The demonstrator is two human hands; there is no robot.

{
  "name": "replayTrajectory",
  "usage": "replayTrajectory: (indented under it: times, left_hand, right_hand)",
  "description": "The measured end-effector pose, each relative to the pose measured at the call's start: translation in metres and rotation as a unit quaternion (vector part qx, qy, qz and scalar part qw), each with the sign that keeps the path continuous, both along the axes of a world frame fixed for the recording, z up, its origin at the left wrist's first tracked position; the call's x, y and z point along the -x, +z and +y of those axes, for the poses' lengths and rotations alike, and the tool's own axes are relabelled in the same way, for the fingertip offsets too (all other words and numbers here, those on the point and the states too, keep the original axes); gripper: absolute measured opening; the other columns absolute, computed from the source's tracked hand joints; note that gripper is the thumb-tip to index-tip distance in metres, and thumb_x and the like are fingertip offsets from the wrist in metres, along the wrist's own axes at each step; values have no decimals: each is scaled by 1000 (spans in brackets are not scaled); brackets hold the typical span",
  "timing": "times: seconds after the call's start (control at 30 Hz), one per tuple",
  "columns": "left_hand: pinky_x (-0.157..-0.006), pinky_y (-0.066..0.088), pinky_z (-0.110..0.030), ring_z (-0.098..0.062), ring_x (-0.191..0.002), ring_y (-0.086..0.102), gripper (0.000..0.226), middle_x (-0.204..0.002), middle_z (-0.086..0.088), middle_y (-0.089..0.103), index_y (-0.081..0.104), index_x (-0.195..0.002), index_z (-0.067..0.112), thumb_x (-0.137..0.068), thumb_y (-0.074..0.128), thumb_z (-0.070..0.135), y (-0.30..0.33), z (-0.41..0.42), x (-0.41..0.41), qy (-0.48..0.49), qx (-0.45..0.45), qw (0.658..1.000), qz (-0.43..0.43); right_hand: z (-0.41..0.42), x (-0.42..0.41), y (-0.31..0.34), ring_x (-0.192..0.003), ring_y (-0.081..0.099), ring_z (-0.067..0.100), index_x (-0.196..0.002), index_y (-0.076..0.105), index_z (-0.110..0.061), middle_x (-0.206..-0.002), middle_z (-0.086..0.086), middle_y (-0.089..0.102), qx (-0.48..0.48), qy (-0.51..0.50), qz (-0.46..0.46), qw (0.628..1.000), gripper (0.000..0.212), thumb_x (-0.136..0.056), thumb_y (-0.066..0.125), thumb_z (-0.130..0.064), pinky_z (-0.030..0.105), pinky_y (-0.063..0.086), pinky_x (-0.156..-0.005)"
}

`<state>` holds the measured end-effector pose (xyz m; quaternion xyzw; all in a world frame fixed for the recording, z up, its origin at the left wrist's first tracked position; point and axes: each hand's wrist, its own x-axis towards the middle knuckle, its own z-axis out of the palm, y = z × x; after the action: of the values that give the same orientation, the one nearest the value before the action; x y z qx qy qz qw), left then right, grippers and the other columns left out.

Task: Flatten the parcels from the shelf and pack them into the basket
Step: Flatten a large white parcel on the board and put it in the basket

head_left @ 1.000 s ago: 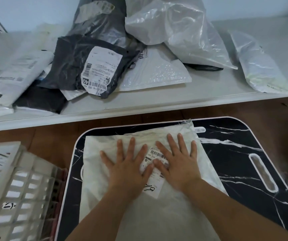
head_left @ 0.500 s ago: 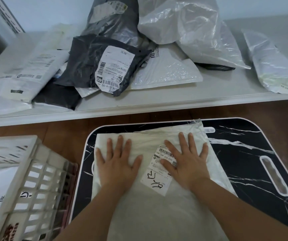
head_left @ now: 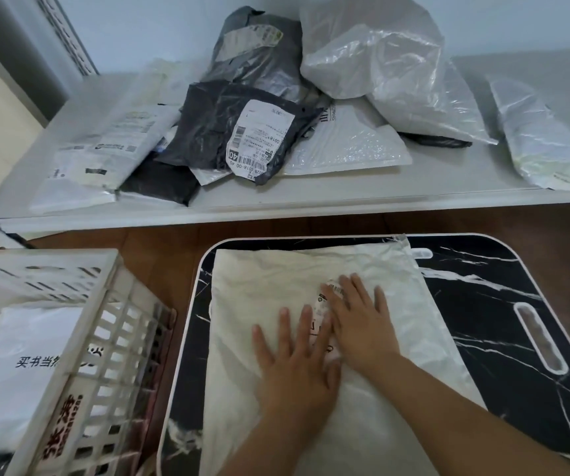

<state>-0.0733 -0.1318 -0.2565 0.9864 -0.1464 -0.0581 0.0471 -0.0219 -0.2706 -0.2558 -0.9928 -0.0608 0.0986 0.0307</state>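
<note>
Compared with half a second before, the two hands had come together again: the left hand (head_left: 294,359), which had lain apart at 9 o'clock of the label, now pressed beside the right hand (head_left: 359,324), and both covered most of the shipping label (head_left: 323,305). Both hands lay flat, fingers straight and spread, pressing down on the white parcel (head_left: 276,286) and holding nothing. This parcel rested on the black marble-patterned board (head_left: 503,304), filling its left half.

At 9 o'clock of the board stood the white slatted basket (head_left: 105,338), just beside the board's edge, with a white parcel with black print (head_left: 26,365) already inside. At 12 o'clock, across a strip of brown floor (head_left: 139,242), the white shelf (head_left: 345,197) carried the remaining parcels: a black parcel with a label (head_left: 215,139) on top of the heap, a large clear-white bag (head_left: 379,63) at 1 o'clock of it, and another pale bag (head_left: 544,139) well apart at 3 o'clock.
</note>
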Motion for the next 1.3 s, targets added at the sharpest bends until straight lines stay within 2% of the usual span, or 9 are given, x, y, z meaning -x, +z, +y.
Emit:
replayTrajectory:
  times: [0.13,0.23,0.4,0.6,0.77,1.0,1.1,1.2,1.3]
  left_hand:
    - [-102,19,-74,-32,-143,28,62,-155,3,34,40,-144,34,-94,17,63,-17,32,13,5,-36,999,15]
    - [-101,17,-73,-30,-143,25,65,-155,2,31,36,-146,38,-93,14,68,-16,56,14,64,-53,995,48]
    - [-110,-7,-67,-29,-143,-27,77,-149,8,-39,-31,-140,45,-73,-17,80,0,81,19,178,-36,976,123]
    - [-110,-16,-63,-32,-144,-26,69,-158,1,-25,-14,-150,39,-83,-16,53,24,35,41,133,-17,986,98]
    - [-101,-15,-72,-27,-145,-23,61,-157,11,-26,-18,-144,47,-84,-10,56,5,39,67,66,-40,988,131]
    - [-109,-4,-70,-29,-140,-34,64,-147,15,-42,-27,-140,52,-92,12,69,18,77,67,102,-40,975,193]
    - [-111,-3,-66,-37,-143,-25,74,-149,10,-41,-26,-141,50,-86,17,77,17,90,71,138,-41,967,208]
    - [-116,12,-53,-42,-146,0,81,-161,1,-17,-1,-152,39,-88,40,69,29,86,61,168,-3,970,176]
    - [-103,40,-42,-36,-133,38,80,-155,-13,22,26,-149,22,-84,69,37,48,87,48,332,168,921,116]
  right_hand:
    - [-35,38,-12,-138,-39,17,-143,-24,-44,-152,-4,-37,8,3,38,999,76,-75,-24,-76,50,-16,-115]
    - [-56,59,6,-133,-46,18,-135,-38,-42,-142,-4,-51,31,-84,103,991,74,-73,-18,-79,57,-19,-113]
    - [-59,75,21,-140,-35,27,-147,-27,-34,-151,4,-40,41,-165,135,976,71,-91,1,-69,59,-8,-116]
    - [13,105,13,-144,16,29,-141,49,-23,-153,12,36,-34,-53,26,998,57,-94,27,-45,60,13,-106]
    - [20,141,-12,-143,26,25,-142,39,-37,-153,2,38,-27,-15,65,997,54,-99,16,-58,65,18,-102]
    - [-51,151,12,-132,-47,24,-134,-39,-44,-140,-2,-54,27,-121,172,977,80,-69,-14,-83,69,-14,-107]
    - [-52,156,21,-141,-33,31,-146,-27,-36,-151,3,-41,-6,-178,176,968,84,-84,11,-79,65,-5,-112]
    - [-42,151,26,-144,7,36,-149,25,-26,-160,11,1,-61,-231,49,970,72,-91,41,-66,53,20,-111]
    - [-42,138,36,-128,37,37,-134,46,-12,-144,23,37,-234,-406,-28,883,60,-85,69,-37,41,36,-100]
